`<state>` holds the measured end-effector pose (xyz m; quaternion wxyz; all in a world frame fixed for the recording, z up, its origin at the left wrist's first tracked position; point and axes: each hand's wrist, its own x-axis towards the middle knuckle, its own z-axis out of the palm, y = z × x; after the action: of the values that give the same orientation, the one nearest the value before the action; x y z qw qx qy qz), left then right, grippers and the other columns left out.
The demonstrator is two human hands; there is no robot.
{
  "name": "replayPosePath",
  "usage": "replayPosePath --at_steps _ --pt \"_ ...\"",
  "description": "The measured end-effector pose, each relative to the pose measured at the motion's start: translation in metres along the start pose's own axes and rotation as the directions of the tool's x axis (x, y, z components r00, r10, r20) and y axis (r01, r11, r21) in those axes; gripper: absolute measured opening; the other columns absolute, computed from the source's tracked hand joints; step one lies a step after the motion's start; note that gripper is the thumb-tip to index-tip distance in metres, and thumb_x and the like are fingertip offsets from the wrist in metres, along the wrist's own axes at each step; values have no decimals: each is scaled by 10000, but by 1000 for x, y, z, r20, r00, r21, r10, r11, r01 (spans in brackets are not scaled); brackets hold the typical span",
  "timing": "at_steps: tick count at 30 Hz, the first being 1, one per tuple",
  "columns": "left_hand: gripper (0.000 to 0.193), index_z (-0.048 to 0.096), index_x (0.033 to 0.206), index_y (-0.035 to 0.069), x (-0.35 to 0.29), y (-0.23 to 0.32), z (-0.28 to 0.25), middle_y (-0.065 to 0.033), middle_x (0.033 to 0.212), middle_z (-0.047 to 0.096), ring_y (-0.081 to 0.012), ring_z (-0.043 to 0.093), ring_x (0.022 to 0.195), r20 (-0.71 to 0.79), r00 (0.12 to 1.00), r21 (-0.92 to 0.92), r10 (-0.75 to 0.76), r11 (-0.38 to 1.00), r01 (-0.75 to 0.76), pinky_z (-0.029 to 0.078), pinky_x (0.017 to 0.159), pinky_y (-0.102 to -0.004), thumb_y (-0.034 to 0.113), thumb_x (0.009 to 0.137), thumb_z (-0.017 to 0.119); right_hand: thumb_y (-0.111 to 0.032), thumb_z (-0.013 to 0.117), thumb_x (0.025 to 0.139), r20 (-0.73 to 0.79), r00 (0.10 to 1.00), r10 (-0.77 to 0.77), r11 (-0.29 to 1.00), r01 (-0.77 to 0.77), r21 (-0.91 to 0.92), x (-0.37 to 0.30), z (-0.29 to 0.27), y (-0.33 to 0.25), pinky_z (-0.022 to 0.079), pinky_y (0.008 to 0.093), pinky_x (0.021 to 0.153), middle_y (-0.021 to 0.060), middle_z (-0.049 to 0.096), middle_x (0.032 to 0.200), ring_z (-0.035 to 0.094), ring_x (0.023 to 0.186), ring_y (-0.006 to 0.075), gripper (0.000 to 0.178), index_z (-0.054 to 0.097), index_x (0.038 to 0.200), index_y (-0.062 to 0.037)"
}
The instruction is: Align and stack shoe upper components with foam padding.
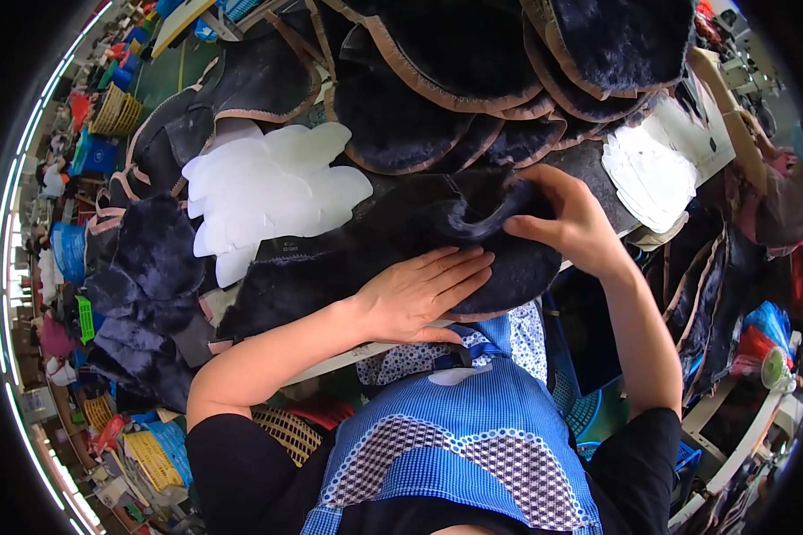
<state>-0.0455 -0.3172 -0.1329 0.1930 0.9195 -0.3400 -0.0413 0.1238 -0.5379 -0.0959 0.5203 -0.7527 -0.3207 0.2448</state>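
Observation:
A black fur-lined piece (330,281) with a flat, long body lies across the work surface in front of me. My left hand (424,290) rests flat on its near side, fingers stretched out. At the piece's right end, my right hand (573,217) grips the upper edge between thumb and fingers, and the fur there is curled over. Some of the right fingers are hidden behind the material. Left of the piece's upper edge lies a spread stack of white rounded sheets (272,183), partly beside and partly against it.
Overlapping dark fur pieces with tan edging (419,58) cover the far side. Loose dark fur pieces (147,259) heap at the left. A second white pile (649,178) lies at the far right, near another person's arm (732,116). A blue crate (575,343) stands below the table's right edge.

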Motion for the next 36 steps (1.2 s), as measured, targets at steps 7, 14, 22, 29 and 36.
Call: replayPosePath --at_steps 7,14,22,29,36 --pt "957 356 1565 1 2 0 -1 -157 1653 327 -299 299 1542 50 998 48 31 998 -33 228 1272 -465 623 892 632 -64 781 761 59 988 -139 945 151 -291 36 -6 -12 535 390 856 201 727 1012 701 967 354 306 692 1036 37" --pt "942 400 1555 29 9 -5 -11 -150 1635 369 -314 329 1527 93 993 -15 67 998 -66 230 1267 -481 644 884 642 -82 798 767 -42 991 -130 941 110 -319 56 -9 15 521 371 777 131 682 893 650 835 248 283 647 982 22" --pt "1001 366 1555 9 74 -7 3 -170 1633 351 -327 315 1528 16 993 31 115 993 -115 223 1264 -487 709 878 601 -44 753 798 5 906 -422 820 384 -425 60 -2 27 537 411 810 141 659 972 666 917 354 233 629 995 -20" --pt "262 730 1007 36 51 -12 14 -117 1070 729 -313 714 1013 -416 909 -48 -24 999 5 591 884 -429 259 870 750 -42 742 811 -213 868 -449 845 334 -418 -43 37 24 520 390 669 112 600 873 625 808 315 139 623 879 -63" --pt "510 651 1143 67 45 -34 -71 -74 1031 690 -310 668 907 -579 667 -307 -469 883 355 515 822 -413 125 685 869 -166 719 805 -157 945 -287 729 109 -676 -27 65 26 511 398 587 108 585 784 625 717 291 204 543 819 -65"
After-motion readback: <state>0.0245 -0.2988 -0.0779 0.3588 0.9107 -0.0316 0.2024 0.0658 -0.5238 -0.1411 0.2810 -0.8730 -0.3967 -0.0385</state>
